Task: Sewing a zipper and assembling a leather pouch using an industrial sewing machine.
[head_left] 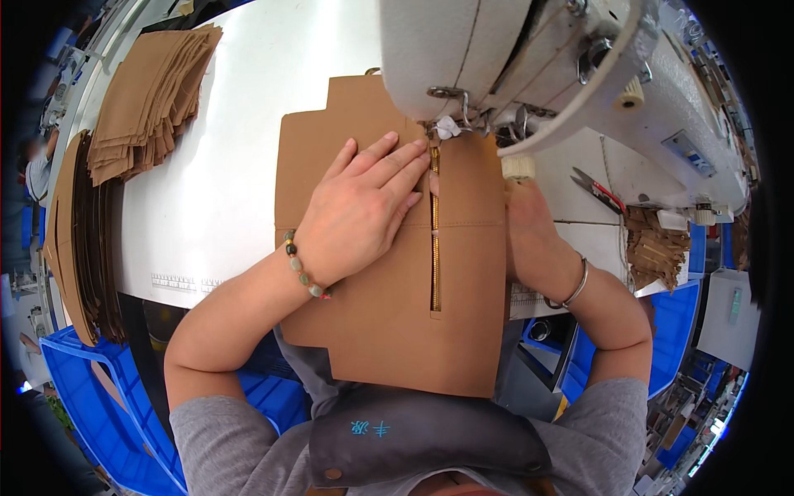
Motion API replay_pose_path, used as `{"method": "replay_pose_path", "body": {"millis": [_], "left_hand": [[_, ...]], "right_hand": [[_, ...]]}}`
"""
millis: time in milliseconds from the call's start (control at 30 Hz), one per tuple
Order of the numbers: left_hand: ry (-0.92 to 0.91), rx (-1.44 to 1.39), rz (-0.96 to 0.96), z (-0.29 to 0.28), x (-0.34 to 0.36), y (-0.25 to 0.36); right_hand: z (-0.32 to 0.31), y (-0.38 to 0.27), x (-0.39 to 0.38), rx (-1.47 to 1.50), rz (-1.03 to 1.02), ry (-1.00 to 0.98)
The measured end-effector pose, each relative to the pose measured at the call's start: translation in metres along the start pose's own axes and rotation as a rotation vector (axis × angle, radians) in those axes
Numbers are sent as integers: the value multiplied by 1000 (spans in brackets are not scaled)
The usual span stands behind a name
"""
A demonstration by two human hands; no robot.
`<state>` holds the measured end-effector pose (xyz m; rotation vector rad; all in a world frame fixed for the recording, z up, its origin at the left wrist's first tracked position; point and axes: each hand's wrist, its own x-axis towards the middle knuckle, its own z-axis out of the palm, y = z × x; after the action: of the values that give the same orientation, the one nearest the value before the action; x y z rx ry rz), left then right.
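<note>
A brown leather-like panel with cut-out corners lies under the sewing machine, its near end reaching over my lap. Down its right part runs a long slot with a gold-toothed zipper. My left hand rests flat on the panel, fingers stretched toward the slot's far end, close to the needle area. At the panel's right edge is my right hand, its fingers mostly hidden beneath the panel. A bit of skin shows through the zipper slot. A crumpled white scrap sits by the presser foot.
Stacked brown pieces lie at the far left, with larger folded panels nearer. Red-handled scissors and a bundle of brown strips are on the right. Blue bins stand below the white table.
</note>
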<state>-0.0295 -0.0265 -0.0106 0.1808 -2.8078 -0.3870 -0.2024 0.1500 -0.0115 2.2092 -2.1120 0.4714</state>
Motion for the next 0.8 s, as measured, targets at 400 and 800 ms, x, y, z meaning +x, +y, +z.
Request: {"method": "replay_pose_path", "body": {"millis": [400, 800], "left_hand": [[-3, 22, 13, -1, 1, -1], [-40, 99, 30, -8, 6, -2]], "right_hand": [[0, 1, -1, 61, 5, -5], [0, 1, -1, 188, 42, 1]]}}
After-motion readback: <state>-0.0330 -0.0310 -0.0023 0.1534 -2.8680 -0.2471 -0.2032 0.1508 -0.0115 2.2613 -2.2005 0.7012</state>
